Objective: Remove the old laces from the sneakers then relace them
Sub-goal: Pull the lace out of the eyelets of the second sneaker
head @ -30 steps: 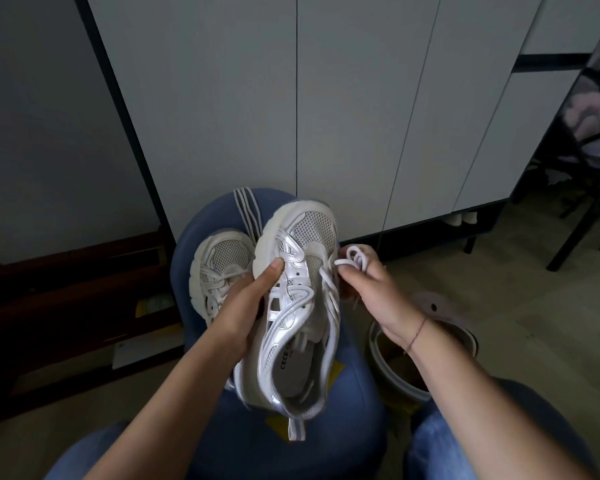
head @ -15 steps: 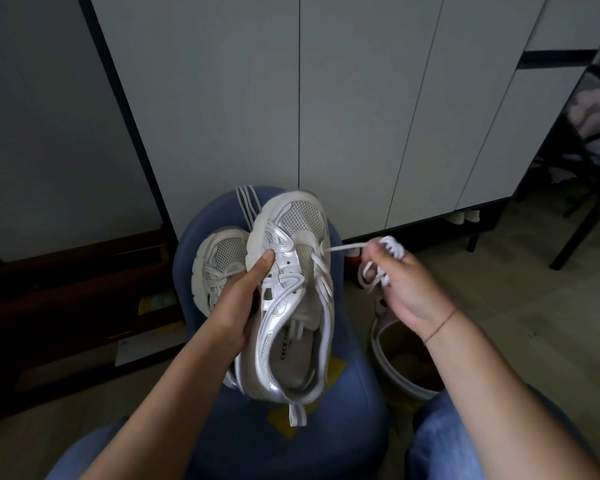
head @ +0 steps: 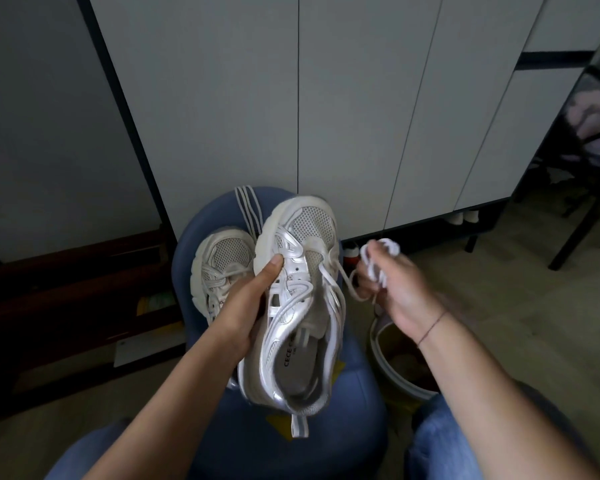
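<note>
Left of centre, a second sneaker [head: 222, 268] lies on the blue stool [head: 354, 427], toe towards the top of the frame. Beside it, the left hand [head: 246, 306] grips the raised silver-white sneaker [head: 302, 306], thumb pressed on its side and fingers curled underneath. The top eyelets of this sneaker are empty. A slack white lace [head: 388, 244] runs from its front eyelets to the right hand [head: 395, 289] at centre right, which is closed around a bunch of lace loops.

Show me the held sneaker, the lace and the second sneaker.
Held sneaker [head: 312, 223], head view, mesh toe.
Lace [head: 388, 244], head view, the bunched end.
Second sneaker [head: 231, 252], head view, mesh toe.
</note>
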{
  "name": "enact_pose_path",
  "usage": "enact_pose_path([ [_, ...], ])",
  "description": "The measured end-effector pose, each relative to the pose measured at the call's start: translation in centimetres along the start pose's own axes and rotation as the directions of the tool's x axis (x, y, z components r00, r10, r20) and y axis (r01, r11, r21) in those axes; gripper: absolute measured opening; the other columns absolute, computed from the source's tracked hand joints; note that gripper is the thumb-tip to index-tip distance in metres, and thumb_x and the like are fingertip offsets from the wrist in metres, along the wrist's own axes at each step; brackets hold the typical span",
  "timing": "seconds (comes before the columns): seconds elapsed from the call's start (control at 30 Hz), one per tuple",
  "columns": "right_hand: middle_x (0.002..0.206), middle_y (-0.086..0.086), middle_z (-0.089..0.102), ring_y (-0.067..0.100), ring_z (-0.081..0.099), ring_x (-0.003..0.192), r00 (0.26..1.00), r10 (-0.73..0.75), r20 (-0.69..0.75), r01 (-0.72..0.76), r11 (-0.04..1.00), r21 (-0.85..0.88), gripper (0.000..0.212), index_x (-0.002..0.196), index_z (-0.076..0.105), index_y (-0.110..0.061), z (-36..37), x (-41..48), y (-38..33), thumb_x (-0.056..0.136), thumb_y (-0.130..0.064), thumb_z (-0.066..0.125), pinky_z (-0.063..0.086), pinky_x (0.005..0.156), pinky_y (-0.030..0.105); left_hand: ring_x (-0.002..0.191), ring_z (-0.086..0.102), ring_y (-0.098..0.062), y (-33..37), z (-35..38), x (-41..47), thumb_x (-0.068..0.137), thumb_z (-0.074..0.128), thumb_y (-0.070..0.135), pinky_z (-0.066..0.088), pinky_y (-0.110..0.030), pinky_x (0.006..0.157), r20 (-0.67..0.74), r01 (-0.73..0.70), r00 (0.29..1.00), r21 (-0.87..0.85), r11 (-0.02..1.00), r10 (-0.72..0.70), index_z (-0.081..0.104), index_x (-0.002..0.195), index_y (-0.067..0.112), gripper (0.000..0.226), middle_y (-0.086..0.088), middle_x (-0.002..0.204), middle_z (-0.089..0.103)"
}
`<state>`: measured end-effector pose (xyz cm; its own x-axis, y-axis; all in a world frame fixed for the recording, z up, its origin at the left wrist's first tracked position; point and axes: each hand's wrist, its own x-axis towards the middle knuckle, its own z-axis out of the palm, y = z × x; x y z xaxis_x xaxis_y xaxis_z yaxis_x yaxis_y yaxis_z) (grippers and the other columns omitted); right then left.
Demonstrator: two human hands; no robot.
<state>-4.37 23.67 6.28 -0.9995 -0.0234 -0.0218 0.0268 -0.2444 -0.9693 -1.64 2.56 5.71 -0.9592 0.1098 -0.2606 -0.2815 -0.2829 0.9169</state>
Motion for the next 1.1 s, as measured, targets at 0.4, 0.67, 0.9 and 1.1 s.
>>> enact_pose_path([
  [0.4, 0.057, -0.003, 0.058, 0.007, 0.047, 0.052, 0.998, 0.010, 0.060, 0.000, 0.986, -0.167, 0.025, 0.059, 0.060, -0.016, -0.4, -1.0, -1.3, 0.074, -0.034, 0.066, 0.039, 0.050, 0.016, 0.104, 0.070, -0.032, -0.2, 0.0, 0.0, 0.080, 0.064, 0.045, 0.048, -0.047, 0.101, 0.005, -0.020, 1.000, 0.017, 1.000, 0.020, 0.066, 0.120, 0.006, 0.056, -0.016, 0.111, 0.073],
  [0.67, 0.094, 0.006, 0.069, 0.025, 0.068, 0.102, 0.999, 0.044, -0.007, -0.029, 0.751, 0.660, 0.029, 0.065, 0.045, -0.019, -3.6, 0.1, -3.5, 0.088, -0.036, 0.048, 0.043, 0.097, 0.047, 0.110, 0.067, -0.032, 0.5, -0.9, 0.5, 0.085, 0.061, 0.046, 0.043, -0.050, 0.108, -0.010, -0.010, 1.000, -0.062, 0.998, 0.009, 0.067, 0.122, 0.010, 0.052, -0.015, 0.117, 0.070],
  [0.9, 0.057, -0.002, 0.039, 0.008, 0.034, 0.047, 0.998, 0.045, 0.039, -0.047, 0.998, 0.042, 0.034, 0.071, 0.044, -0.016, -0.6, -0.1, -0.8, 0.086, -0.047, 0.051, 0.036, 0.047, 0.015, 0.108, 0.068, -0.032, 0.3, -0.5, 0.1, 0.083, 0.062, 0.047, 0.046, -0.049, 0.105, 0.005, -0.009, 1.000, -0.023, 1.000, 0.009, 0.066, 0.123, 0.009, 0.056, -0.016, 0.115, 0.071],
  [1.1, 0.071, 0.009, 0.055, 0.017, 0.048, 0.068, 0.992, -0.001, 0.123, 0.046, 0.930, -0.365, 0.062, 0.077, 0.058, 0.000, 1.1, -0.8, 1.3, 0.066, -0.060, 0.075, 0.038, 0.068, 0.031, 0.104, 0.070, -0.030, 0.2, -0.1, 0.0, 0.080, 0.063, 0.046, 0.049, -0.047, 0.101, -0.012, -0.060, 0.998, 0.031, 0.998, 0.060, 0.064, 0.123, 0.005, 0.060, -0.015, 0.111, 0.073],
])
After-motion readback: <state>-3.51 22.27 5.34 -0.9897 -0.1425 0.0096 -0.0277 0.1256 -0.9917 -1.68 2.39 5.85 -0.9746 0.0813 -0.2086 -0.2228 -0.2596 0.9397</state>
